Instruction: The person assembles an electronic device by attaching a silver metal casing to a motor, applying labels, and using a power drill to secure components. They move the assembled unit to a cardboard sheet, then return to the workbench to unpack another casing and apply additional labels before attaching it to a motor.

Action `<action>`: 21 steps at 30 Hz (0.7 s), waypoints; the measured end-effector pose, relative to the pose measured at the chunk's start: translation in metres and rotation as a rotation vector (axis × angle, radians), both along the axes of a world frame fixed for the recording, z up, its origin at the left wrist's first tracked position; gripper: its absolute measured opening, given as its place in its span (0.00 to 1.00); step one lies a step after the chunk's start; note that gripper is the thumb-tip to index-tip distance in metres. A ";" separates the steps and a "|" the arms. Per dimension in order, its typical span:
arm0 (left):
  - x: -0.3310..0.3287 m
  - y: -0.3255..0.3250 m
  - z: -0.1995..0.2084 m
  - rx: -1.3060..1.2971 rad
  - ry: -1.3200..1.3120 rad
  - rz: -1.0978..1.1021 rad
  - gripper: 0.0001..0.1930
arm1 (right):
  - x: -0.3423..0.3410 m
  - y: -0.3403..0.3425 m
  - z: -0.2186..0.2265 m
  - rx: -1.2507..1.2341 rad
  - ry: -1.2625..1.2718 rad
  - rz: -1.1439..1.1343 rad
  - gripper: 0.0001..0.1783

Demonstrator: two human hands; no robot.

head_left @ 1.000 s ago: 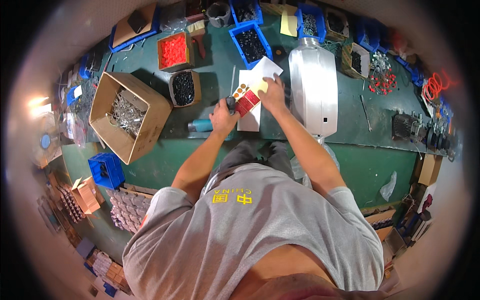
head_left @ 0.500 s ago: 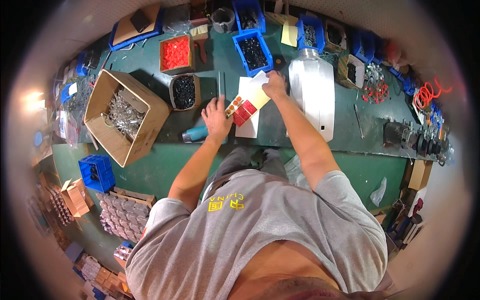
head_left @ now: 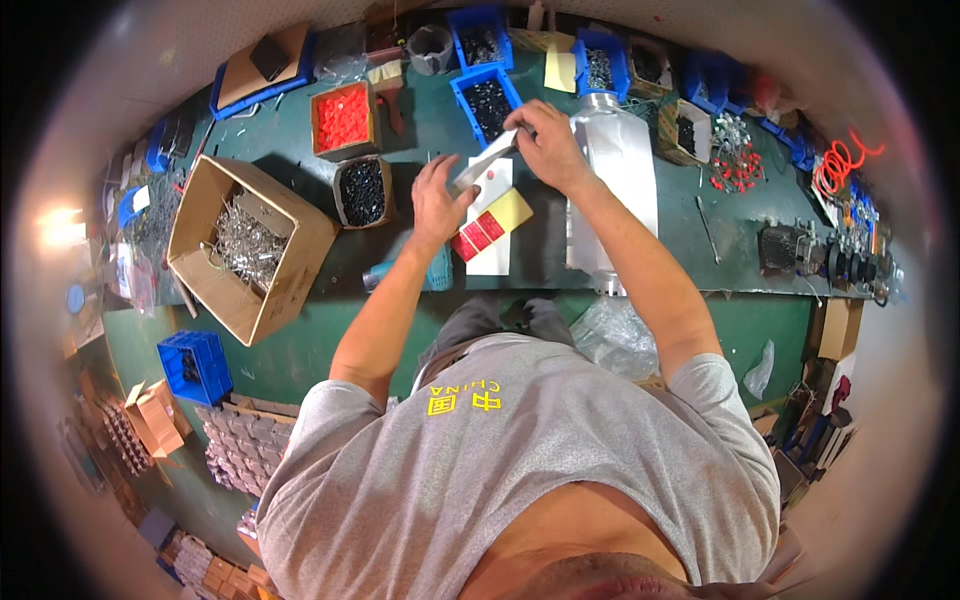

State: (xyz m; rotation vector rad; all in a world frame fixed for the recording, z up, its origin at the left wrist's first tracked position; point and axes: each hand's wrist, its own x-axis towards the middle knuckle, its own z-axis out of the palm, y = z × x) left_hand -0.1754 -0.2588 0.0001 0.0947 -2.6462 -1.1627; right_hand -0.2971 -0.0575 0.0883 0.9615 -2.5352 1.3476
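Observation:
Above the bench both my hands hold a narrow-looking white paper sheet (head_left: 490,158), tilted and seen nearly edge-on. My left hand (head_left: 436,208) pinches its lower left end between thumb and fingers. My right hand (head_left: 550,148) grips the upper right end, fingers curled over it. Beneath lies a yellow sheet with red labels (head_left: 484,232), on top of a white sheet (head_left: 490,262) with a small red dot. A blue-green cylindrical tool (head_left: 436,270) rests partly behind my left forearm. Right of my right hand lies a silver metal canister (head_left: 615,180), partly covered by my forearm.
A cardboard box of metal wire pieces (head_left: 285,290) stands at left. Small boxes hold red caps (head_left: 343,117) and black parts (head_left: 362,192). A blue bin (head_left: 489,105) sits beyond my hands. A metal rod tool (head_left: 708,230) lies at right.
The yellow sheet with red labels, earlier between my hands, now lies on the white sheet. The white paper is raised and tilted between both hands. The view has shifted slightly.

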 end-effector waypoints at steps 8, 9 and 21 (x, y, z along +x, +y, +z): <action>-0.027 0.064 0.094 1.040 -0.286 0.131 0.14 | 0.021 0.042 0.069 -0.221 0.103 -0.377 0.16; -0.024 0.074 0.105 1.094 -0.289 0.123 0.14 | 0.035 0.051 0.068 -0.226 0.012 -0.359 0.16; 0.003 0.180 0.164 1.224 -0.504 0.169 0.19 | 0.091 0.146 0.058 -0.482 -0.364 -0.191 0.16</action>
